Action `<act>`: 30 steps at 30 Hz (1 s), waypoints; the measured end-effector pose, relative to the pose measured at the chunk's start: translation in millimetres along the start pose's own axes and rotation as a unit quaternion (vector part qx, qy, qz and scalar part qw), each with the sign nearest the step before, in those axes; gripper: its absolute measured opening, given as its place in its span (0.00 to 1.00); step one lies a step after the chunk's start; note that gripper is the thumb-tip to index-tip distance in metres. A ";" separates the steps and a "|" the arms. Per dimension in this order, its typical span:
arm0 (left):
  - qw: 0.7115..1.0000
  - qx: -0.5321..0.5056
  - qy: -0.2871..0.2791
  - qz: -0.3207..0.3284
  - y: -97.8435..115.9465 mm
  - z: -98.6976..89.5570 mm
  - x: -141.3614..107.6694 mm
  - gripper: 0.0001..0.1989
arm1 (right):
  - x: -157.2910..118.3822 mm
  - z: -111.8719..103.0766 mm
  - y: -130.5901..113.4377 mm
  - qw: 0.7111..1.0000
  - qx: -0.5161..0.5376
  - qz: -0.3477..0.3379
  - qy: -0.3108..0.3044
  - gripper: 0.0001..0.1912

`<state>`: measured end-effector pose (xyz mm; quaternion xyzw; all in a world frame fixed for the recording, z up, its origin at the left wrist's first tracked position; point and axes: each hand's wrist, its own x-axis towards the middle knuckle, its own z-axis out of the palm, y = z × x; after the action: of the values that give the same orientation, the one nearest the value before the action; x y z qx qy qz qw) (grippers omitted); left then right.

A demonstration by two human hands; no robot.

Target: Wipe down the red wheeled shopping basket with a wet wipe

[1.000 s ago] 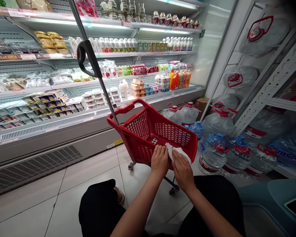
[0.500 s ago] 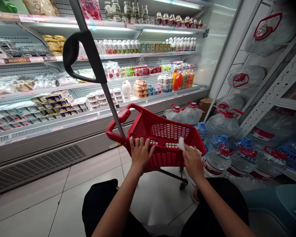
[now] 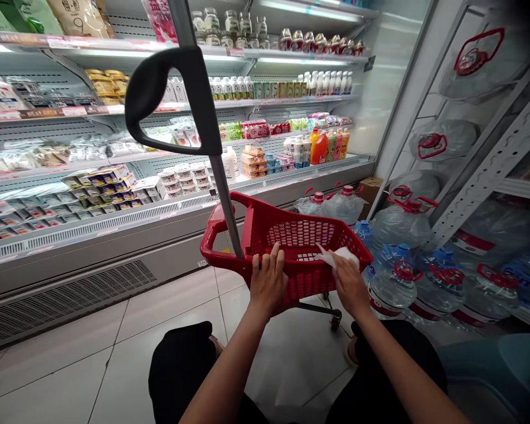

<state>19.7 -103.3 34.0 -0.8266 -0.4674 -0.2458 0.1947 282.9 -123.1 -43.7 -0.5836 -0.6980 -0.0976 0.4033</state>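
Note:
A small red plastic shopping cart [image 3: 307, 227] with a perforated basket stands in front of my knees. Over its near rim, toward the handle end, my left hand [image 3: 267, 285] is hooked, fingers bent onto the inner side. Farther right along that rim, my right hand [image 3: 350, 288] presses a crumpled white wipe [image 3: 347, 254] against the red plastic. Part of the wipe sticks out beyond the fingers. A grey pole with a black looped grip [image 3: 205, 100] rises from the cart's left end. The undersides of both hands are hidden.
Behind the cart runs an open refrigerated display case [image 3: 168, 232] stocked with dairy and drinks. Large water bottles [image 3: 391, 288] crowd the floor at right, beside a white metal rack [image 3: 490, 171]. A blue-grey plastic stool [image 3: 490, 359] sits at lower right.
The cart and its pole have shifted slightly right and turned a little. My left hand has moved right with the rim. The wipe now bunches above my right hand.

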 end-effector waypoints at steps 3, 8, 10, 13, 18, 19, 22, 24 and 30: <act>1.000 -0.003 0.000 -0.004 9.2 2.3 1.2 0.31 | -3.6 -6.5 21.3 0.998 -0.032 0.054 0.019 0.27; 1.000 0.004 -0.001 0.003 21.6 4.9 -1.1 0.34 | 10.8 17.4 -47.5 0.999 0.040 -0.015 -0.006 0.27; 1.000 0.005 -0.001 0.012 22.2 4.8 -2.7 0.35 | 16.7 27.7 -81.1 0.995 0.084 -0.056 -0.019 0.29; 1.000 0.000 -0.004 0.023 18.2 3.6 -4.2 0.39 | 22.1 33.0 -95.3 0.990 0.108 -0.085 -0.026 0.29; 1.000 -0.004 -0.006 0.021 6.7 -1.2 -2.8 0.39 | 14.6 13.4 -6.4 0.999 0.036 -0.026 -0.013 0.25; 1.000 -0.006 -0.007 0.020 4.2 -2.6 -2.1 0.38 | 9.9 7.0 18.4 1.000 0.011 -0.001 -0.009 0.25; 1.000 -0.013 -0.004 0.008 -4.5 -6.5 0.8 0.32 | -7.4 -10.1 77.2 0.996 -0.051 0.066 0.011 0.26; 1.000 -0.012 0.005 -0.010 -9.6 -7.0 4.1 0.28 | -18.1 -15.8 91.2 0.993 -0.071 0.090 0.026 0.28; 0.998 -0.043 0.010 -0.037 9.8 13.8 8.1 0.28 | -23.2 -2.8 13.0 0.999 -0.032 0.037 0.017 0.26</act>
<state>34.9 -95.0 26.8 -0.8139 -0.4846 -0.2811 0.1540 295.6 -137.9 -61.9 -0.6196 -0.6658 -0.1146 0.3996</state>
